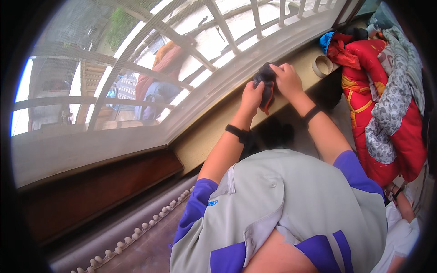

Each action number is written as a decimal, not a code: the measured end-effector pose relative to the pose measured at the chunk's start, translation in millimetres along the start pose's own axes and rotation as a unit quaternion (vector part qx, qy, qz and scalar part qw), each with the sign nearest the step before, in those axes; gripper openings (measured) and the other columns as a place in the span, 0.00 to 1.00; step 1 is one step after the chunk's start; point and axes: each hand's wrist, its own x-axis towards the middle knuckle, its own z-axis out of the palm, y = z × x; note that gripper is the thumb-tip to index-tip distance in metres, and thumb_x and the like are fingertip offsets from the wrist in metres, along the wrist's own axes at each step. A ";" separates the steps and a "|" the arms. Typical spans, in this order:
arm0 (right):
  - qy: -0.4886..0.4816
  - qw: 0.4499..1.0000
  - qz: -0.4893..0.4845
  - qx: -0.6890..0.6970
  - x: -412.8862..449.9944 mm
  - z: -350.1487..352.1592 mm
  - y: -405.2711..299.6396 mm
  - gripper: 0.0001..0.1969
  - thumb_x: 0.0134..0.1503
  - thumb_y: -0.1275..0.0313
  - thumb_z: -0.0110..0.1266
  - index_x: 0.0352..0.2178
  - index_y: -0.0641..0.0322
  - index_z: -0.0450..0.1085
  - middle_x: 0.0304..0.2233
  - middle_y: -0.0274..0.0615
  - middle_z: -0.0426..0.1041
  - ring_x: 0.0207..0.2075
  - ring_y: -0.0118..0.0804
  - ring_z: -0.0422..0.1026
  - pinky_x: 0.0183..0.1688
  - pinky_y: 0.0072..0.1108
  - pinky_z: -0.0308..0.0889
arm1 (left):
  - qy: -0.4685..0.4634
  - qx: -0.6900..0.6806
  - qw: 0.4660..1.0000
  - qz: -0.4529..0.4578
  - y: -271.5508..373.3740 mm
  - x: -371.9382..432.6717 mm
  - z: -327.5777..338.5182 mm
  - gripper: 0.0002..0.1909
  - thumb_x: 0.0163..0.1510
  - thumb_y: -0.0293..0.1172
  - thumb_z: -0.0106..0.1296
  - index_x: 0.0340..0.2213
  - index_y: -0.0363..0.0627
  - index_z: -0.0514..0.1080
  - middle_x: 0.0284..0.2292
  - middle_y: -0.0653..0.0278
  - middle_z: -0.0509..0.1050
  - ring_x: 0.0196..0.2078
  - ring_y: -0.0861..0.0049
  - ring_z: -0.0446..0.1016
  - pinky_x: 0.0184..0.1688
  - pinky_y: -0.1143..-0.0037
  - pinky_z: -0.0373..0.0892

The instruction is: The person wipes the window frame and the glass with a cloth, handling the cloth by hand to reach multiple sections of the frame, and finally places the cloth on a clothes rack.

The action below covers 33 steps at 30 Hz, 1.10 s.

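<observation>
Both hands hold a dark, crumpled fabric item with orange edging [267,88] above a yellowish window sill [201,138]. My left hand [252,96] pinches its near left side between thumb and fingers. At its upper right end, my right hand [287,79] grips the dark cloth. The orange edge hangs down between the two hands. Whether the item is a glove, a sock or something else, I cannot tell.
A barred, screened window [164,85] runs along the left. A tape roll [322,66] lies on the sill. Red quilted bedding [365,102] and a grey patterned cloth [392,112] are heaped at right. Another person's arm [404,206] shows at lower right.
</observation>
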 end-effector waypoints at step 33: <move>-0.242 0.961 0.067 0.120 -33.8 -15.3 -44.8 0.26 0.39 0.81 0.51 0.44 0.61 0.62 0.43 0.48 0.65 0.47 0.47 0.63 0.51 0.28 0.58 | 0.207 0.295 0.891 0.276 -24.6 -107.0 -88.3 0.25 0.33 0.16 0.51 0.38 0.42 0.62 0.36 0.51 0.66 0.41 0.55 0.66 0.45 0.68 0.64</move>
